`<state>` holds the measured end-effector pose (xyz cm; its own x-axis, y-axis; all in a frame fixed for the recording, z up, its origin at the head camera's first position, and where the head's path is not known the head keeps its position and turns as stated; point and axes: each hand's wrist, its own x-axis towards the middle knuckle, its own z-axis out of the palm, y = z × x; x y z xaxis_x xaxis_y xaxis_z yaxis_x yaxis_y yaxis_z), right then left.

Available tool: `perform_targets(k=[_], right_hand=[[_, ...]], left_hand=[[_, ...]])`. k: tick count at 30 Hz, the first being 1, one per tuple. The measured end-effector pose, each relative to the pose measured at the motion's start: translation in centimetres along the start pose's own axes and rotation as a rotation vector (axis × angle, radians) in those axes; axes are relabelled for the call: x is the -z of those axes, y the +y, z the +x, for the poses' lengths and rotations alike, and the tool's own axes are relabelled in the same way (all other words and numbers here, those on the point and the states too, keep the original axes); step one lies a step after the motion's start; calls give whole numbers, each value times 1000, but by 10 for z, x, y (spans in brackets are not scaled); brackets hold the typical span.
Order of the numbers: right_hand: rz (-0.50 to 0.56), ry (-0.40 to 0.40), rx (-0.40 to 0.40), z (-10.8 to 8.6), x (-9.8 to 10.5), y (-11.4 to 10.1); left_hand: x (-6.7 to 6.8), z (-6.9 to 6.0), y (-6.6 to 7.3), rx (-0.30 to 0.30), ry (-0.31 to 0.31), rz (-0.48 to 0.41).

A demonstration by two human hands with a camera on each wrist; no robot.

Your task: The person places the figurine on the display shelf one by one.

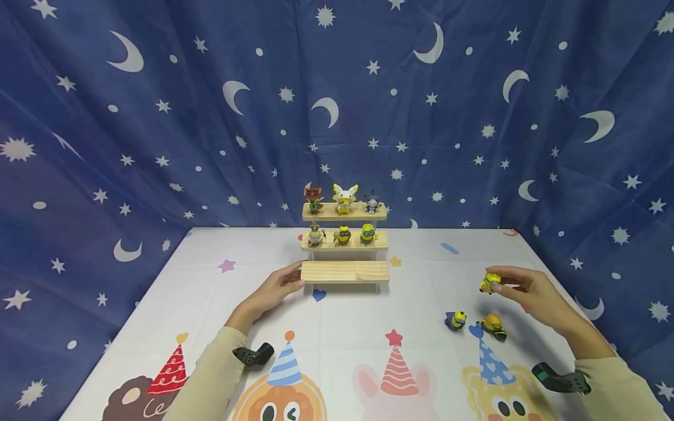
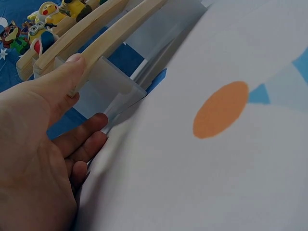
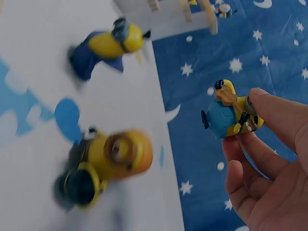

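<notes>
My right hand (image 1: pixel 538 297) pinches a small yellow Minion figurine (image 3: pixel 222 118) between thumb and fingers, above the right side of the table. The figurine has blue overalls and a brown guitar-like piece, and lies sideways in the right wrist view. Below it on the table are a Minion figurine in dark blue (image 1: pixel 456 320) and an orange-yellow one (image 1: pixel 493 325). At the left end of a three-tier wooden display stand (image 1: pixel 344 272), my left hand (image 1: pixel 271 292) grips the lowest plank, thumb at its front edge. Some left fingers curl beside the clear side panel (image 2: pixel 108 86).
On the top tier stand a fox figurine (image 1: pixel 313 199), a white-and-yellow eared one (image 1: pixel 344 199) and a small dark one (image 1: pixel 371 204). Three yellowish figurines, one of them a goggled Minion (image 1: pixel 367 234), line the middle tier. A starry blue curtain (image 1: pixel 358 146) hangs behind the white table (image 1: pixel 221 304).
</notes>
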<state>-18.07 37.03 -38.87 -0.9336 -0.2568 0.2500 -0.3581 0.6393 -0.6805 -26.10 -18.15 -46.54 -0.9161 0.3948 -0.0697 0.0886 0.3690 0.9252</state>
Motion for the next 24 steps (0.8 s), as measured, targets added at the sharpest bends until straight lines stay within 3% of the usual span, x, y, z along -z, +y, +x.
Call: perform_targets(k=[14, 24], right_hand=[[30, -51, 58, 25, -27, -38], [80, -152, 50, 52, -55, -59]], left_hand=[[-1, 1, -3, -39, -10, 28], [1, 0, -3, -48, -5, 32]])
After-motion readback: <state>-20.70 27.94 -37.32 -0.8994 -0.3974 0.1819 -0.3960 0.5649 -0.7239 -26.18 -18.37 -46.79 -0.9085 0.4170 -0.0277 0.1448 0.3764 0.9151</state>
